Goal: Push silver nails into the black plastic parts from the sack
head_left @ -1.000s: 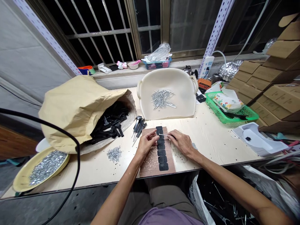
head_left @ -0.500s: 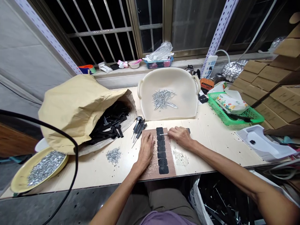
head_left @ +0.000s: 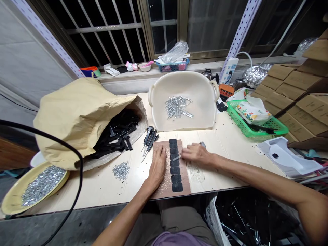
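My left hand (head_left: 158, 164) lies flat on the left part of a brown board (head_left: 186, 177), fingers stretched out and holding nothing. Down the board runs a column of black rounded pads (head_left: 176, 170). My right hand (head_left: 196, 153) is closed around a slim metal-tipped tool (head_left: 176, 158), its tip blurred over the middle pads. A grey end shows behind the fist; the grip itself is hidden. Left of the board's top lie several black-handled pieces with metal shafts (head_left: 149, 138). Farther left is a small pile of shiny metal bits (head_left: 121, 170).
Beyond the board, a white basin (head_left: 157, 118) holds metal pins. A paper sack (head_left: 69, 116) of black parts lies left, with a yellow bowl (head_left: 7, 201) of metal bits below. At right stand a green basket (head_left: 238, 124), a white holder (head_left: 276, 150) and stacked cardboard boxes (head_left: 299, 80).
My left hand has drawn back from the tool's tip and flattened on the board. My right hand has moved the tool nearer me, from the upper pads to the middle ones.
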A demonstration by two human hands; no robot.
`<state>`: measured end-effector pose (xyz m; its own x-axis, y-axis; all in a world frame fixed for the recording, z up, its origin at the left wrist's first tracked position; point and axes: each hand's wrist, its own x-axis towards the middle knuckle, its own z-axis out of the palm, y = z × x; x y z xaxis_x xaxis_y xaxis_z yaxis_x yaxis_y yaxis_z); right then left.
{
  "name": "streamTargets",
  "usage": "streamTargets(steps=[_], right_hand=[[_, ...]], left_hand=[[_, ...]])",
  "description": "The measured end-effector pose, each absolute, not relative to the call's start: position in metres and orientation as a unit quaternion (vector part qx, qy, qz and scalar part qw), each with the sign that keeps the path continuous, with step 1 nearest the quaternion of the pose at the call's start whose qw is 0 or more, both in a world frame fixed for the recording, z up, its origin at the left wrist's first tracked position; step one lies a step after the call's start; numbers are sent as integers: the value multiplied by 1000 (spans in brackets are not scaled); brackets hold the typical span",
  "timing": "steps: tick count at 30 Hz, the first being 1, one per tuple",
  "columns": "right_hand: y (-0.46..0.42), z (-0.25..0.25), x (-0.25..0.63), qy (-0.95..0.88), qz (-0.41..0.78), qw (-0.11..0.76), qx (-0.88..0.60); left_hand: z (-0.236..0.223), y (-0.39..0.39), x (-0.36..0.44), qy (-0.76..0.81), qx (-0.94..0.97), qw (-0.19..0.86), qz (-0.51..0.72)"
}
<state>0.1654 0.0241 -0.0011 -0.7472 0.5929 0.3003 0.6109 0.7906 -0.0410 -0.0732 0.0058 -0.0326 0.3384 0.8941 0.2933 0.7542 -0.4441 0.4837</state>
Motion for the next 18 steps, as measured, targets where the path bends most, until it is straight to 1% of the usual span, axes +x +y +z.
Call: streamTargets(steps=[2,3,6,8,11,13,18], right_hand=[[29,1,167,-898,-25,175,-402],[30,2,168,-892,-20,182,-413],[27,1,168,-937,-7,163,-310],[27,-1,169,-946,-12,157,-283],[36,0,167,-901,-30,186,-390],[41,1,165,-888,-40,187,-418],[25,0,161,-940,-61,128,-312]], left_hand=[[-32,5,-74,509,808,134,265],[-32,5,-74,509,809,132,264],[-33,5,-74,506,814,117,259],[-34,5,-74,505,817,108,255],[-35,6,-75,503,820,102,254],[-35,6,-75,500,822,100,254],[-32,7,-76,490,826,103,257]])
